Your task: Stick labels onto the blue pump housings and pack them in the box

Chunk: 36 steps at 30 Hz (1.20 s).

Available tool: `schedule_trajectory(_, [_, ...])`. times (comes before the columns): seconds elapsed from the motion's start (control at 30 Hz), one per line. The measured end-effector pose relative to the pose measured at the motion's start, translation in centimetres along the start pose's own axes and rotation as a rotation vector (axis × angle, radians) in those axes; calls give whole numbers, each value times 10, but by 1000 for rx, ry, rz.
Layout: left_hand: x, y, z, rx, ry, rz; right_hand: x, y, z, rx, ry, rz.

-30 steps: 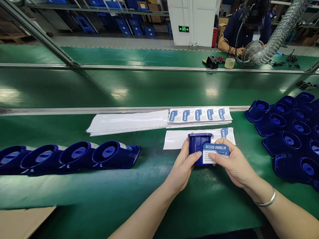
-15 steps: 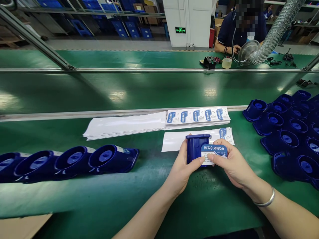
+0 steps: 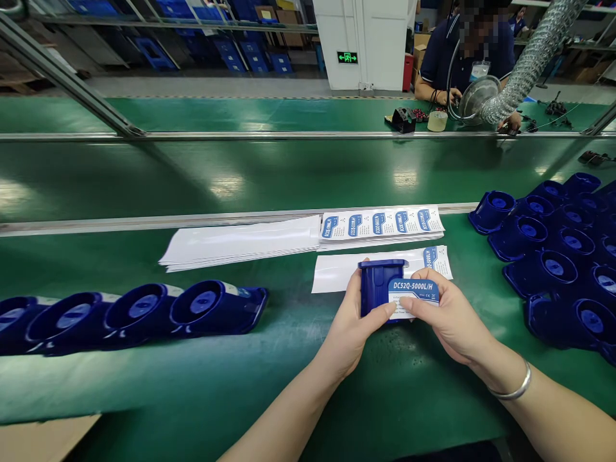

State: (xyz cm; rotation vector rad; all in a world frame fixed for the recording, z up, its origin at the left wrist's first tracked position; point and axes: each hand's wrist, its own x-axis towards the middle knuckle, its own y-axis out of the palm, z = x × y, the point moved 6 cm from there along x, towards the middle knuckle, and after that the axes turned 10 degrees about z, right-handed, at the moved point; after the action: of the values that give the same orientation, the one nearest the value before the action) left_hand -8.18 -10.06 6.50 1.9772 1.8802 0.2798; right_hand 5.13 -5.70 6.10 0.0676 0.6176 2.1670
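My left hand (image 3: 347, 330) is closed around the left side of a dark blue plastic housing (image 3: 375, 285), with its thumb along the lower front. Between the thumb and fingers of my right hand (image 3: 455, 317) is a blue-and-white label (image 3: 418, 290) printed "DC52Q-5000L/H". The label's left part lies over the housing's front face, while its right part sticks out past the edge. Whether it is stuck down there I cannot tell. Just behind my hands lies a label sheet (image 3: 332, 273), mostly bare, with a printed label at its right end.
Several blue housings (image 3: 199, 305) stand in a row at left; many more (image 3: 553, 266) crowd the right. Behind the hands are a printed label stack (image 3: 380, 224) and white sheets (image 3: 245, 240). Beyond the metal rail (image 3: 289, 135), a co-worker (image 3: 433, 70) sits near a flexible duct (image 3: 534, 61).
My hands, the housing and the label hold nearly the same position. Across the bench, a co-worker's hand has come into sight below the duct, near the rail.
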Motion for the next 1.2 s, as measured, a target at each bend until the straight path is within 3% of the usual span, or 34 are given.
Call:
schedule_trajectory(0.43, [1, -3, 4, 10, 2, -1, 1, 0, 1, -4, 10, -8])
schedule_trajectory(0.77, [3, -14, 14, -77, -31, -210, -2, 10, -6, -70, 21, 53])
schedule_trajectory(1.07, [2, -8, 12, -176, -51, -13, 3, 2, 6, 14, -40, 75])
schedule_trajectory(1.2, [1, -4, 10, -145, -40, 15, 3, 1, 12, 21, -72, 76])
